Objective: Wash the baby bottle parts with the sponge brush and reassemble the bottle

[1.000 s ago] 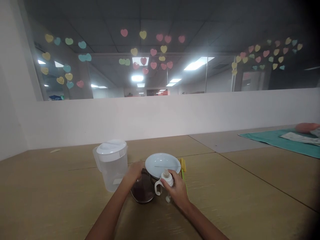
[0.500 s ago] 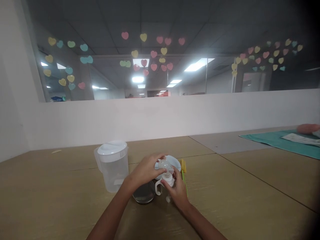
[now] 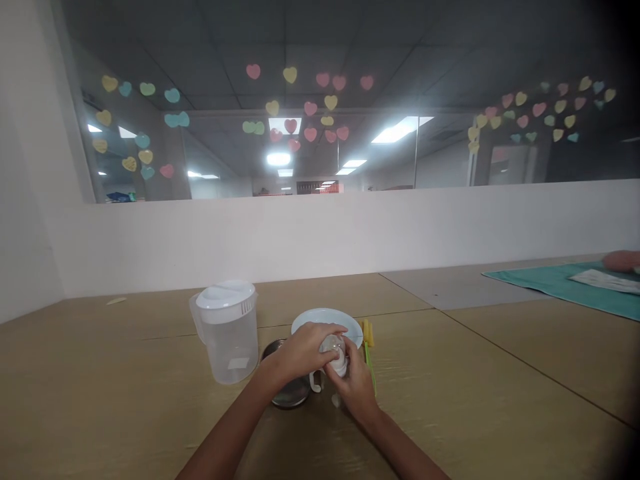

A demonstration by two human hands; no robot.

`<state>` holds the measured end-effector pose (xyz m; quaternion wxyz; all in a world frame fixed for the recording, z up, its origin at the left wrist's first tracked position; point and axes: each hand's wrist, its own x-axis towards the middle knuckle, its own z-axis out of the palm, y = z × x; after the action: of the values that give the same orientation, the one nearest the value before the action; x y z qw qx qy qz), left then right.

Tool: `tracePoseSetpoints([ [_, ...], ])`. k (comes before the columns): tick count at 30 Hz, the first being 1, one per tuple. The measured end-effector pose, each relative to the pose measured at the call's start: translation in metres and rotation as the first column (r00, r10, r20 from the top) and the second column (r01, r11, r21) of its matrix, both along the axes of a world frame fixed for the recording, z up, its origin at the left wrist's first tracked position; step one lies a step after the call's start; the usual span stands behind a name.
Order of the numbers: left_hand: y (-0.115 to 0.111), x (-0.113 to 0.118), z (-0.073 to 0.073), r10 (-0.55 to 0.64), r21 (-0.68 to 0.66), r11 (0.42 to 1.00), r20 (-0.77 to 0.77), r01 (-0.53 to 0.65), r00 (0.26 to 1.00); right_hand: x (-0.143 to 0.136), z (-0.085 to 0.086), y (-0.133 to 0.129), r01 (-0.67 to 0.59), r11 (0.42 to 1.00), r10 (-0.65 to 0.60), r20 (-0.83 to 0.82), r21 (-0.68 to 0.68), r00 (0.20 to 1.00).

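Observation:
My left hand [image 3: 304, 351] is closed over a clear domed cap [image 3: 331, 345], thumb and fingertips on its sides. Under the dome is a white bottle collar [image 3: 342, 368], with a curved white handle [image 3: 315, 383] sticking out below my left fingers. My right hand [image 3: 357, 385] grips the collar from the right. The cap sits down against the collar; whether it is fastened cannot be seen. A small pale piece [image 3: 336, 400] shows just below the collar, too blurred to name.
A lidded clear pitcher [image 3: 231, 347] stands left of my hands. Beneath my left forearm is a round metal dish [image 3: 291, 401]. Behind my hands lies a white plate [image 3: 306, 319], with a yellow-headed brush [image 3: 369, 332] beside it. A green cloth [image 3: 545, 283] lies far right.
The clear cap was tilted above the collar and has come down onto it. My left hand has lowered, uncovering more of the plate.

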<state>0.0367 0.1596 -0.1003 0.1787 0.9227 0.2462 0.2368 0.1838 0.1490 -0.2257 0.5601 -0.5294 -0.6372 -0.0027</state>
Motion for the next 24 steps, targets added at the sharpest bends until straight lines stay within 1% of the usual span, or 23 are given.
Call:
tracePoseSetpoints([
  [8, 0.003, 0.0, -0.001, 0.01, -0.029, 1.0, 0.038, -0.008, 0.999, -0.004, 0.003, -0.004, 0.046, 0.999, -0.046, 0.014, 0.005, 0.999],
  [15, 0.002, 0.003, 0.0, 0.02, -0.019, 1.0, 0.034, -0.02, 0.999, -0.009, 0.005, -0.003, 0.103, 0.993, -0.103, -0.013, 0.052, 0.995],
  [24, 0.002, 0.004, -0.001, 0.032, -0.026, 0.999, 0.061, -0.031, 0.998, -0.011, 0.005, -0.004, 0.153, 0.987, -0.153, -0.006, 0.049, 0.988],
])
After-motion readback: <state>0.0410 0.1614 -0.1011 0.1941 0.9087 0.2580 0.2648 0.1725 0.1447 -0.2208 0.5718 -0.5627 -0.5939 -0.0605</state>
